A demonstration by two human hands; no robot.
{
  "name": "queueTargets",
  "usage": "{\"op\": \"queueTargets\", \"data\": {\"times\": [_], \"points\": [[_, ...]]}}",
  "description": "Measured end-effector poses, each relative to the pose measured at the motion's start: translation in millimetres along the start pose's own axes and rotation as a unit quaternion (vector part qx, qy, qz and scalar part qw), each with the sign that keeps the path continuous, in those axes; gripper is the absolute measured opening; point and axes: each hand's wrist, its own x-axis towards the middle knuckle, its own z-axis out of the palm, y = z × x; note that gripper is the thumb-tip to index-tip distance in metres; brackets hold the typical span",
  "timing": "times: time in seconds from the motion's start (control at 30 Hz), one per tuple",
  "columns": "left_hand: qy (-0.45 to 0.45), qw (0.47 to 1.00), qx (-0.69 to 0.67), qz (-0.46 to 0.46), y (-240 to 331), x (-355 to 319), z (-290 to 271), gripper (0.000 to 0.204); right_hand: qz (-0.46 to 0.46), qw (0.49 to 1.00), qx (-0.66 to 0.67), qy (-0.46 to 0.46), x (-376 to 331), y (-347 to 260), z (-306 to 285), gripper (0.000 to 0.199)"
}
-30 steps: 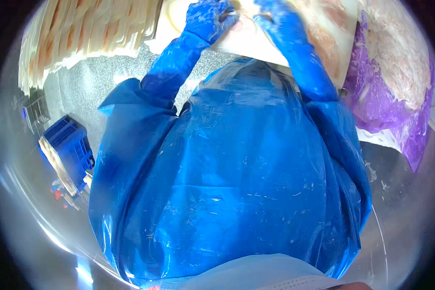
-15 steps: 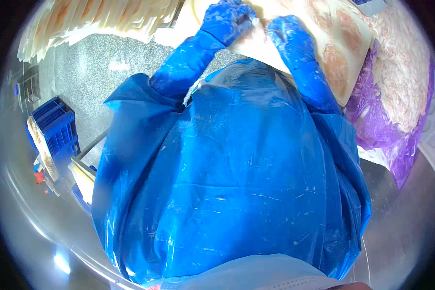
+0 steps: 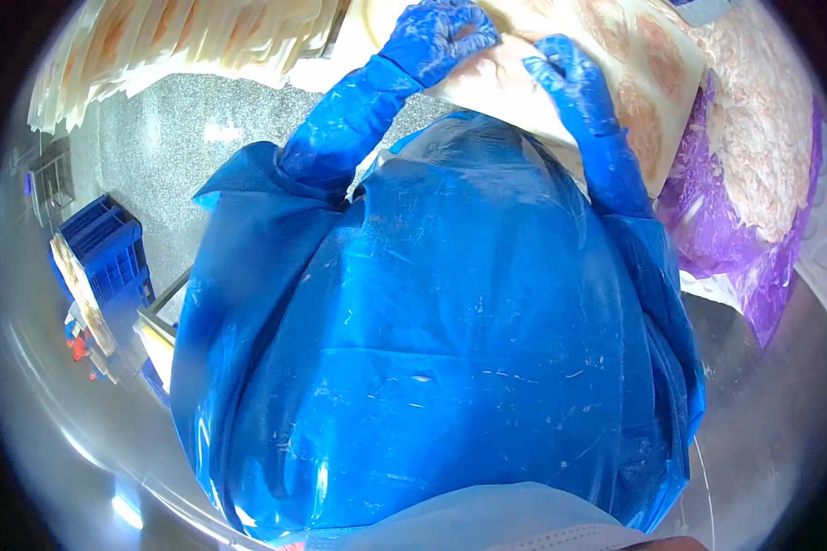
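Observation:
Both my hands wear blue gloves and long blue sleeves over a blue plastic apron (image 3: 432, 331). My left hand (image 3: 441, 35) is curled around the near edge of a clear plastic bag of pale meat (image 3: 634, 73) at the top of the view. My right hand (image 3: 563, 75) pinches the same bag a little to the right. The bag lies flat on the work surface, and its far part runs out of view.
A stack of flat pale packs (image 3: 184, 41) lies at the top left. A purple bag of pale minced meat (image 3: 753, 165) sits at the right. A blue crate (image 3: 106, 253) stands on the speckled floor (image 3: 184, 138) at the left. A steel table edge (image 3: 763, 441) curves below.
Both hands have shifted to the right and slightly down in the view, staying on the bag. The view has swung, and the blue crate now sits lower at the left.

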Motion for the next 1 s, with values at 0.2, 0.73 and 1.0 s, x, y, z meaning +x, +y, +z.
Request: {"op": "queueTargets", "data": {"times": [0.2, 0.73, 1.0], "points": [[-0.009, 0.858, -0.514, 0.016, 55, 31, -13, 0.045, 0.083, 0.987, 0.139, 0.025, -13, 31, -26, 0.037], [-0.052, 0.706, -0.706, -0.013, 141, 64, -1, 0.009, 0.128, 0.955, 0.231, 0.137, -70, -36, -96, 0.03], [0.048, 0.984, -0.145, 0.091, 60, 56, 59, 0.032, 0.066, 0.973, -0.114, 0.188, -74, 12, -80, 0.031]]}}
